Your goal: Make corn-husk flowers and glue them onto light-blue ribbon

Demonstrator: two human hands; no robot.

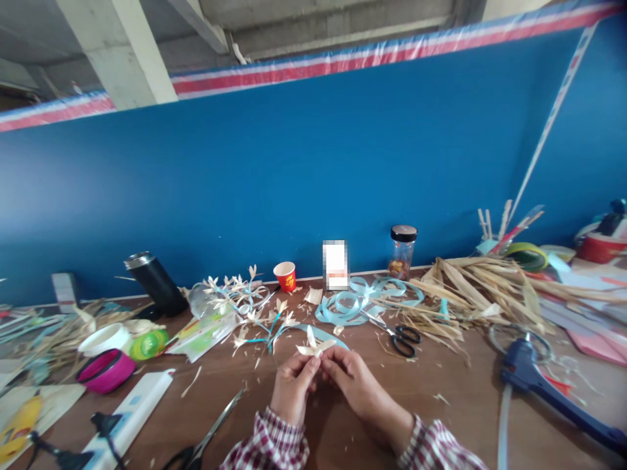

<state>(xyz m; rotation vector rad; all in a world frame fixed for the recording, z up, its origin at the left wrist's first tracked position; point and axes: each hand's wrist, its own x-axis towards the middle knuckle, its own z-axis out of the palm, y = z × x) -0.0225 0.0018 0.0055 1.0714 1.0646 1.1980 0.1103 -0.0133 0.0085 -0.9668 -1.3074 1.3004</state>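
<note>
A small pale straw flower (313, 346) is pinched by left hand (292, 385) and right hand (355, 385); black-handled steel scissors (399, 337) lie at two o'clock.

Left hand (292, 384) and right hand (353, 380) pinch straw flower (314, 346) together above wooden table (470, 418); black-handled scissors (399, 337) nearby.

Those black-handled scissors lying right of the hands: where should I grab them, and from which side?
Probably take the black-handled scissors by the handle loops, coming from above on the right. They lie flat on the table, loops pointing right and the blades running up-left toward the blue ribbon, so the loops are the safe end.
</note>
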